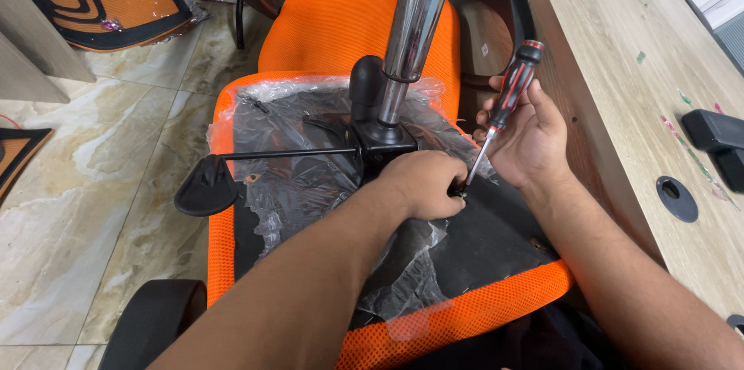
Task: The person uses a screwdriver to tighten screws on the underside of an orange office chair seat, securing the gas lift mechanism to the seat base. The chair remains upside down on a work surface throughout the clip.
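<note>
A: Two hands work on one upturned orange seat (465,316). Why is it upside down?

B: So the black underside faces up and the mechanism plate (380,141) can be reached. The chrome column (411,21) rises from it, just beyond the left hand (422,184).

A: And the right hand (527,137)?

B: Its grip is clenched around the red-and-black handle of a screwdriver (508,95), tilted so the tip drops down beside the left hand's knuckles.

A: What does the left grip hold?

B: It is curled shut at the tip, likely steadying it on a screw; I cannot tell what sits inside. Crinkled plastic wrap (287,176) lies left of it, with the lever (232,176) sticking out farther left. The table (620,68) stands right of the right hand.
</note>
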